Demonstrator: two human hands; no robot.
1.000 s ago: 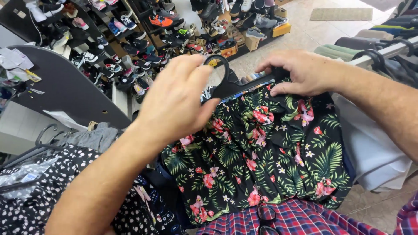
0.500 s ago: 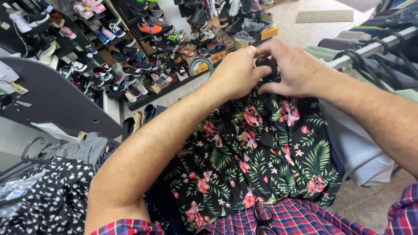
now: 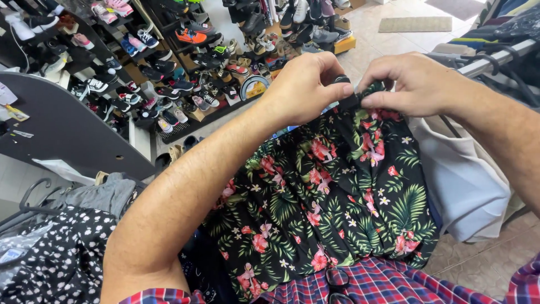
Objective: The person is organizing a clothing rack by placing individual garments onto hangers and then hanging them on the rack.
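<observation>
While both hands work at the top edge of the flowered garment, the left hand is closed in a pinch on the dark clip of a black hanger at about 12 o'clock in the view, and the right hand, just beside it at 1 o'clock, pinches the waistband cloth between thumb and fingers. The garment, black with green leaves and pink flowers, hangs from that pinch down toward 6 o'clock, its lower hem lying against the red plaid shirt. Most of the hanger is hidden behind the hands, so how far the clip has bitten onto the cloth cannot be told. To the right, at 3 o'clock, a pale garment hangs from a metal rail; at 8 o'clock lies a black dotted garment, and beyond the grey tabletop at 10 o'clock stand shelves of shoes. The risk, as I judge it, is that the thin, gathered cloth slips out of the clip if only a small fold is caught, letting one side of the waistband sag or drop. A pinch too near the edge could also bunch the fabric unevenly.
</observation>
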